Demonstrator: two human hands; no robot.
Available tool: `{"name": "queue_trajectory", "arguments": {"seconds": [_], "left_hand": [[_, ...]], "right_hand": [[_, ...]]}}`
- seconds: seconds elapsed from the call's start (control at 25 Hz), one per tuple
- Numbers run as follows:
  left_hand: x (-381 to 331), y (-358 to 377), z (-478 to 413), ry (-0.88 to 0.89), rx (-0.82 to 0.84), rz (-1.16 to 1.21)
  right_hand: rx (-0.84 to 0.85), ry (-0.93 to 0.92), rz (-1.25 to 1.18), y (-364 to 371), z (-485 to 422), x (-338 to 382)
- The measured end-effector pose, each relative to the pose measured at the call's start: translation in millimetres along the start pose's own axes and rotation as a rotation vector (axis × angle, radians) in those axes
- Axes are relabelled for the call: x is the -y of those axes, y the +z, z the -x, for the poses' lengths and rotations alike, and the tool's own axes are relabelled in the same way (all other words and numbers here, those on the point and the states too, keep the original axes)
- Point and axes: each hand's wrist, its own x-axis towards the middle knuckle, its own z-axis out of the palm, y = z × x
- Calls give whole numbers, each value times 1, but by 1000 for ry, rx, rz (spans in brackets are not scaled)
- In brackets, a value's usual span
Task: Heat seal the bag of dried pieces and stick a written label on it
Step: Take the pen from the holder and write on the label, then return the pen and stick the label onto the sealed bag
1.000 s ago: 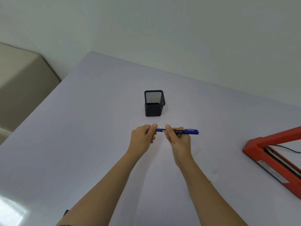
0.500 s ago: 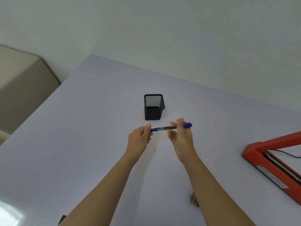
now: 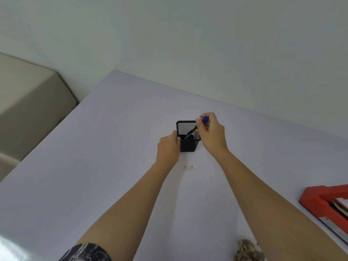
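A black mesh pen holder (image 3: pixel 188 145) stands mid-table. My left hand (image 3: pixel 168 148) grips its left wall. My right hand (image 3: pixel 211 133) pinches a blue pen (image 3: pixel 195 127), which slants tip-down into the holder's mouth. A small white written label (image 3: pixel 189 167) lies flat on the table just in front of the holder, between my forearms. The bag of dried pieces (image 3: pixel 248 251) shows only partly at the bottom edge, beside my right forearm. The red heat sealer (image 3: pixel 320 202) sits at the right edge.
The pale table (image 3: pixel 94 166) runs back to a plain wall. A beige block (image 3: pixel 28 110) stands off the table's left side.
Both hands moved away from me to the holder. My left hand let go of the pen's end and took the holder. My right hand tipped the capped pen into it, uncovering the label.
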Motion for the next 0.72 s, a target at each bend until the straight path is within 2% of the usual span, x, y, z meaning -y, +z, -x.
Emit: {"name": "queue_trajectory", "arguments": {"seconds": [0.12, 0.28, 0.48, 0.56, 0.72], "left_hand": [[5, 9, -3, 10, 10, -5], [6, 10, -5, -28, 13, 20], [8, 13, -5, -30, 3, 43], [9, 15, -6, -22, 7, 40], [11, 11, -2, -9, -56, 140]], "right_hand": [[120, -1, 117, 16, -4, -14], [192, -56, 412, 29, -16, -16], [3, -194, 827, 32, -28, -24], [-6, -196, 781, 29, -30, -28], [-42, -169, 390, 12, -26, -38]]}}
